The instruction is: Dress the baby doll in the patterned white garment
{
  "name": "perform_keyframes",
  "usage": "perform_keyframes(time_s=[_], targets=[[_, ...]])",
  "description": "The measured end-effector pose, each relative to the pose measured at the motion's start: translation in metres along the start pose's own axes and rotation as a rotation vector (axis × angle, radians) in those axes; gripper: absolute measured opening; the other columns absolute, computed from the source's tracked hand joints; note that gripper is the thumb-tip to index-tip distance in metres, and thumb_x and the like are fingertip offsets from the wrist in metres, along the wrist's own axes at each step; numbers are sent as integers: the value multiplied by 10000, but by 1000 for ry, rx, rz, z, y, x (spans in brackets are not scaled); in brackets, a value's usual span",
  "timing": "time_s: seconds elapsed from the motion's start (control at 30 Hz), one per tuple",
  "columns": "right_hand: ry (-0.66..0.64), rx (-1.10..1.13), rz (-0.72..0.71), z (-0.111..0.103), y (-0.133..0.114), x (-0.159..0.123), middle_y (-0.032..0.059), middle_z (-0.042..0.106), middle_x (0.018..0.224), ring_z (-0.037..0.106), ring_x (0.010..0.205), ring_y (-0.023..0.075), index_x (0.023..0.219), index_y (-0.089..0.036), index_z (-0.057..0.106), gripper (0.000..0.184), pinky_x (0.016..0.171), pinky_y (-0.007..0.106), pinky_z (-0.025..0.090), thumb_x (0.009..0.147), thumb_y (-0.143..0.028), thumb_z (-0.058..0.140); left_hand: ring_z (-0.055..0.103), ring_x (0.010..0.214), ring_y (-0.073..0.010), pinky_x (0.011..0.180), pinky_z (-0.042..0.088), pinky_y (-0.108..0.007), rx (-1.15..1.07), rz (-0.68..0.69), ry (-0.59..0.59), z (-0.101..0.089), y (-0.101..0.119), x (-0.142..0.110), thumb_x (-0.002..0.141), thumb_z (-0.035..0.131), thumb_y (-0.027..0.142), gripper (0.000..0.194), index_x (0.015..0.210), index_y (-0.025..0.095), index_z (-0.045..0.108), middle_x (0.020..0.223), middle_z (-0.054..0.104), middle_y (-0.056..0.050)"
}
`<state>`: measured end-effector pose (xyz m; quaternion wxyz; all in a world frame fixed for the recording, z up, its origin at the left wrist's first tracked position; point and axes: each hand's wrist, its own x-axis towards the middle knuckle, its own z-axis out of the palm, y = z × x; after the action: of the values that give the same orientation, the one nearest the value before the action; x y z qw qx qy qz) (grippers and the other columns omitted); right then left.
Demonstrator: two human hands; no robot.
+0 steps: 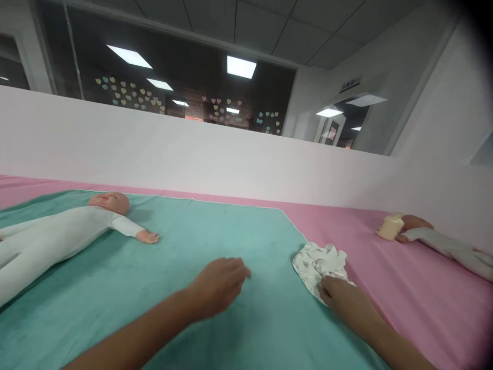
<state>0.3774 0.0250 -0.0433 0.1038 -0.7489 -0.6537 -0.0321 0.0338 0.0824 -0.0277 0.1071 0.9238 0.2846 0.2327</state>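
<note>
My right hand (341,295) rests at the edge of a small white patterned cloth (318,262), its fingers pinched on the cloth's near corner. The cloth lies crumpled where the teal blanket (215,231) meets the pink sheet (404,288). Just above the blanket's middle hovers my left hand (219,285), fingers loosely stretched toward the cloth and holding nothing. A baby doll (73,228) in a white suit lies on its back at the blanket's left, one arm stretched out to the right.
A cream bottle (390,226) lies on the pink sheet at far right, beside a brown rounded shape with a white sleeve or garment (450,249); I cannot tell what it is. A low white wall (231,159) runs behind the bed.
</note>
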Motion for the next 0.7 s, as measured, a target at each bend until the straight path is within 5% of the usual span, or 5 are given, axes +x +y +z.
perform_keyframes(time_s=[0.13, 0.3, 0.43, 0.53, 0.7], targets=[[9, 79, -1, -15, -12, 9, 19, 537, 641, 470, 559, 139, 606, -192, 456, 288, 496, 260, 272, 838, -330, 354, 594, 836, -187, 726, 439, -301, 30, -180, -32, 24, -42, 51, 881, 312, 264, 294, 986, 222, 584, 928, 655, -26], [-11, 551, 169, -43, -24, 22, 7, 559, 578, 518, 561, 152, 629, -189, 532, 348, 552, 274, 391, 815, -453, 400, 605, 781, -186, 662, 415, -281, 101, -155, -65, 46, -64, 42, 885, 289, 263, 300, 968, 230, 576, 877, 663, -16], [155, 868, 231, -53, -53, 37, 58, 644, 704, 584, 654, 176, 636, -173, 544, 353, 665, 314, 457, 777, -492, 494, 608, 790, -184, 634, 401, -270, 158, -97, -116, 44, -61, 40, 882, 304, 257, 281, 953, 238, 575, 911, 665, -1], [120, 1070, 114, -52, -86, 40, 86, 662, 866, 607, 728, 180, 678, -174, 523, 331, 698, 330, 477, 792, -484, 509, 607, 788, -173, 635, 397, -260, 172, -103, -121, 44, -60, 43, 882, 314, 254, 272, 955, 248, 576, 914, 666, 9], [161, 1282, -364, -74, -119, 23, 70, 528, 1228, 548, 1049, 253, 1045, -286, 487, 363, 741, 383, 504, 737, -425, 623, 605, 820, -162, 687, 404, -258, 135, -110, -95, 47, -63, 44, 874, 345, 245, 253, 967, 253, 579, 934, 665, 21]])
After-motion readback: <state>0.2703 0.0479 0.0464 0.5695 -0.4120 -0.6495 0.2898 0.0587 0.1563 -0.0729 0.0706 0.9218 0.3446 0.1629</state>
